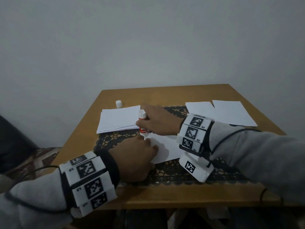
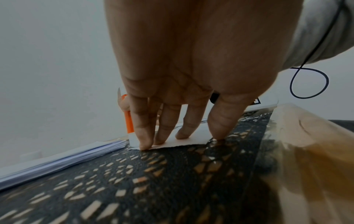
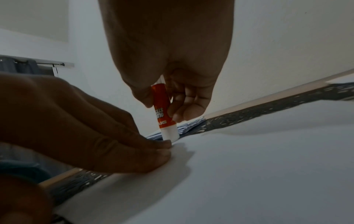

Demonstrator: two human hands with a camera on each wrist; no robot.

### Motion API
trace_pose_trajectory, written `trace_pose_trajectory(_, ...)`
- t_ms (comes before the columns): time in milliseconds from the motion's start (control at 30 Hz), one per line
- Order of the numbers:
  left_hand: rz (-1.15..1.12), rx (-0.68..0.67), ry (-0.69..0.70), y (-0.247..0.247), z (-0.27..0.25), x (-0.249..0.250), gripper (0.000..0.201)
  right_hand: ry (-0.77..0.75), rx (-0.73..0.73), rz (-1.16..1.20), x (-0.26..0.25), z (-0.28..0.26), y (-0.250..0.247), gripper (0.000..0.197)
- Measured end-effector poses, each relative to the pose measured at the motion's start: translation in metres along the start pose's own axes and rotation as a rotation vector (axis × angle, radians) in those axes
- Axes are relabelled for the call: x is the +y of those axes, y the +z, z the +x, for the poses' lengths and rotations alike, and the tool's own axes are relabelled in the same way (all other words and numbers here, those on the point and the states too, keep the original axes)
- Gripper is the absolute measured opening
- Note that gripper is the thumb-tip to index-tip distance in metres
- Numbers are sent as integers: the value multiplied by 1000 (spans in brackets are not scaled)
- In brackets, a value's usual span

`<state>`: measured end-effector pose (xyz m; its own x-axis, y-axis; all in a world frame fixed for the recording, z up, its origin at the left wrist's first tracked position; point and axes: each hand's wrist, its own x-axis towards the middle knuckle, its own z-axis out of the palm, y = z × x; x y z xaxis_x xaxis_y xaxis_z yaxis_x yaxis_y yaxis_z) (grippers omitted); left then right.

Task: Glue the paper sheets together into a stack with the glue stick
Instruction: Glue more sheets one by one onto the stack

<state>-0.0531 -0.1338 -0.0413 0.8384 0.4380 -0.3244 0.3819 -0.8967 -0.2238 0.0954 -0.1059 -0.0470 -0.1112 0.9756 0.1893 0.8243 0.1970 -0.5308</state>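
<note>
Head view: glue stick (image 1: 143, 123) gripped upright in right hand (image 1: 159, 120), left hand (image 1: 135, 158) just below.

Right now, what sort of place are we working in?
Probably a room at home, not a workshop: a small wooden table against a bare wall, a dark lace mat, and a curtain rod.

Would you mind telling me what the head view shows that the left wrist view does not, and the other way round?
Only the head view shows the white cap standing on the table, two loose sheets at the far right, and the right hand gripping the glue stick.

Only the left wrist view shows the left hand's fingertips pressing the sheet's corner.

Both show the glue stick upside down on that sheet, the paper stack and the lace mat.
</note>
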Motion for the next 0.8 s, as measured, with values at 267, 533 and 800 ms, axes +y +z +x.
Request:
trace_pose_trajectory(267,-27,-1,-7,1,-1,2,59,4,-35,34,1,-6,0,21)
trace_pose_trajectory(533,-31,-60,-54,3,-7,12,66,36,-25,-80,1,-7,-5,33)
trace_pose_trajectory(800,-27,-99,-73,-1,-8,15,67,106,-31,-106,10,-14,-18,23)
